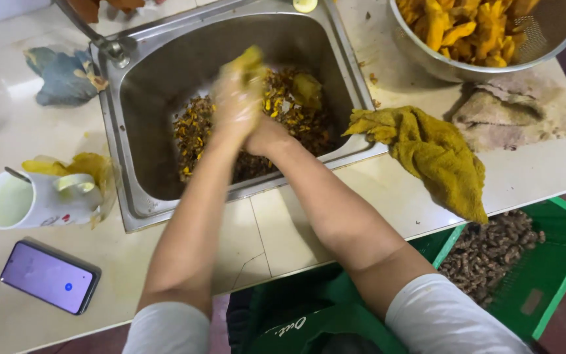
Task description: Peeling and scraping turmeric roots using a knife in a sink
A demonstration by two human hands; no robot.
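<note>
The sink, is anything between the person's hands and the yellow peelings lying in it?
Nothing visible does. Both hands, left hand and right hand, are pressed together right above the peelings in the sink, the left hand blurred with a yellow piece at its fingertips.

hands 2 (234, 98) | sink 1 (140, 196) | cloths 3 (427, 147) | mug 1 (27, 200) | phone 1 (50, 275) | crates 2 (558, 262)

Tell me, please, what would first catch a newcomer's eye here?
The two hands, left hand and right hand, are pressed together over the steel sink, blurred, above a heap of brown and yellow peelings. At top right, a metal colander holds bright yellow peeled roots; a stained yellow cloth lies right of the sink.
</note>
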